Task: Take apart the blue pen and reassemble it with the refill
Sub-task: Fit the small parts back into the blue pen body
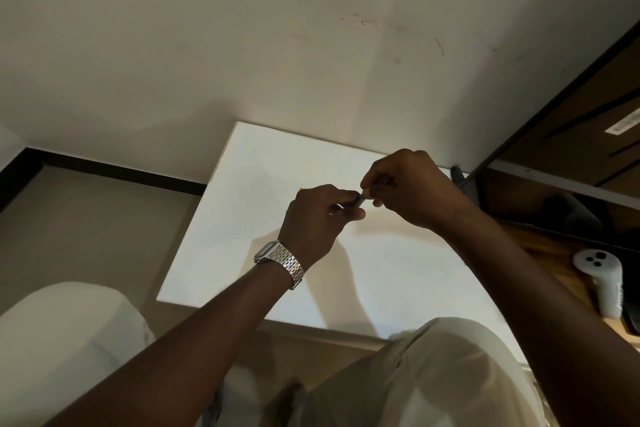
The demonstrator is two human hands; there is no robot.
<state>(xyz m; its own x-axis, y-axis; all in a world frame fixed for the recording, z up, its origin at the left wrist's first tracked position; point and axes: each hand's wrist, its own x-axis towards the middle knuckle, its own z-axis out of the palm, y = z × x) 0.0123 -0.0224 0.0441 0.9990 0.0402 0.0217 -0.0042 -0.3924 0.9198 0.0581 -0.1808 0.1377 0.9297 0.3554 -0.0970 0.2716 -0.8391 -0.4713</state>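
Observation:
Both hands meet above the white table [242,211]. My left hand [317,215], with a metal watch on its wrist, is closed around the pen [360,199], of which only a short dark end shows between the two hands. My right hand [412,184] pinches that exposed end with thumb and fingertips. The pen's colour and the refill are hidden by the fingers. A tiny yellow speck shows on the table just behind my left hand.
A white wall rises behind the table. A dark wooden shelf unit [571,135] stands at the right, with a white controller-like object [601,281] on a wooden surface. My knees in light trousers are below the table edge.

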